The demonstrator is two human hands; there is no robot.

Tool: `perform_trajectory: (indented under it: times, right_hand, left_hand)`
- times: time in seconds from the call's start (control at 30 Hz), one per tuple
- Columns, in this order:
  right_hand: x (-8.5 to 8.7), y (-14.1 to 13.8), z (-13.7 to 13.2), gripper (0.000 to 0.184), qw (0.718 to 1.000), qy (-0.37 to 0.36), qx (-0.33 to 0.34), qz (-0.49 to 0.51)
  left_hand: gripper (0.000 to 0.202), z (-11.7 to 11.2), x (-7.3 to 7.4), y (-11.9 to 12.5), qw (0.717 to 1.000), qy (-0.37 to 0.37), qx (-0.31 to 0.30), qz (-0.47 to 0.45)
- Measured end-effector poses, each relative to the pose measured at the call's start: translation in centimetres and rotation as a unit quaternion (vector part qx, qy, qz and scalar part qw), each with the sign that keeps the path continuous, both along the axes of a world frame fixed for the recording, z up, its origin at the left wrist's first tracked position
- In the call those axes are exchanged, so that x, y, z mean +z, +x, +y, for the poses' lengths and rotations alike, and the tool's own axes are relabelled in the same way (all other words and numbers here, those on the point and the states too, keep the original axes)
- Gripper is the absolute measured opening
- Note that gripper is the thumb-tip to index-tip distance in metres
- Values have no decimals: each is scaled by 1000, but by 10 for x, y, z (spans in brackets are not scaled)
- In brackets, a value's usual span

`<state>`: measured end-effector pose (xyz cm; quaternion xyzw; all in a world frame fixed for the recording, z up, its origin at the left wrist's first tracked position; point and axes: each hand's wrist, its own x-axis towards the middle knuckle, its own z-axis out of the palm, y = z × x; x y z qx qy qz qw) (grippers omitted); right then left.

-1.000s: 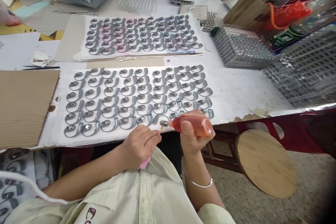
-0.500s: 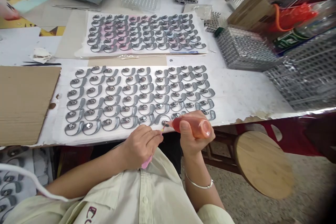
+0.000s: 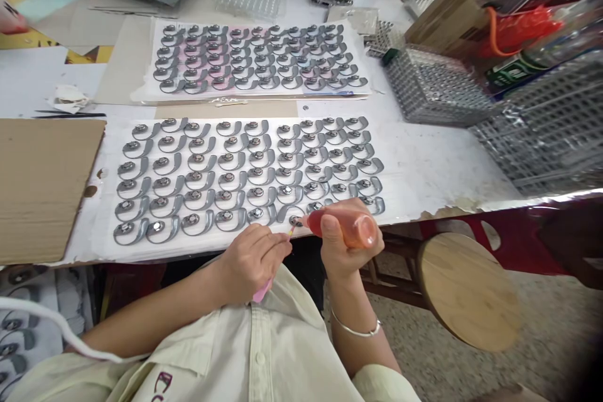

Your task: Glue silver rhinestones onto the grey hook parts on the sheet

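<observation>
My right hand [image 3: 347, 250] is wrapped round a squeeze bottle [image 3: 346, 227] of orange-red liquid, tilted so its nozzle points left. The nozzle tip meets the round head of a curved grey metal piece [image 3: 288, 211] in the front row. Close by on the left, my left hand [image 3: 254, 260] pinches a thin tool with a pink handle [image 3: 262, 291]; its tip reaches the same round head. Several rows of similar curved metal pieces with round, shiny heads lie on a white sheet [image 3: 109, 226]. Some pieces beside the bottle are partly hidden by my right hand.
Behind lies a second sheet [image 3: 141, 91] with rows of the same pieces. A cardboard panel [image 3: 47, 188] is at the left. Clear boxes of small metal parts [image 3: 438, 85] and an orange-red container [image 3: 522, 31] crowd the right. A wooden stool [image 3: 471, 289] stands below the table edge.
The whole view has shifted very slightly. Both hands stay at the same metal piece, with the bottle and the pink-handled tool held as before.
</observation>
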<state>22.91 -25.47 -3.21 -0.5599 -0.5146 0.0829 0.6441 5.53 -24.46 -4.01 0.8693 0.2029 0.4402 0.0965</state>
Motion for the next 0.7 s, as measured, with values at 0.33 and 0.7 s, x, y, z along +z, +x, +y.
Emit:
perform_trajectory:
  times: [0.33, 0.7]
  right_hand:
    - [1, 0, 1, 8, 999, 19, 0, -32]
    - [2, 7, 7, 11, 988, 84, 16, -125]
  left_hand:
    - [14, 0, 1, 0, 1000, 2, 1, -5]
    - [12, 0, 1, 0, 1000, -3, 3, -2]
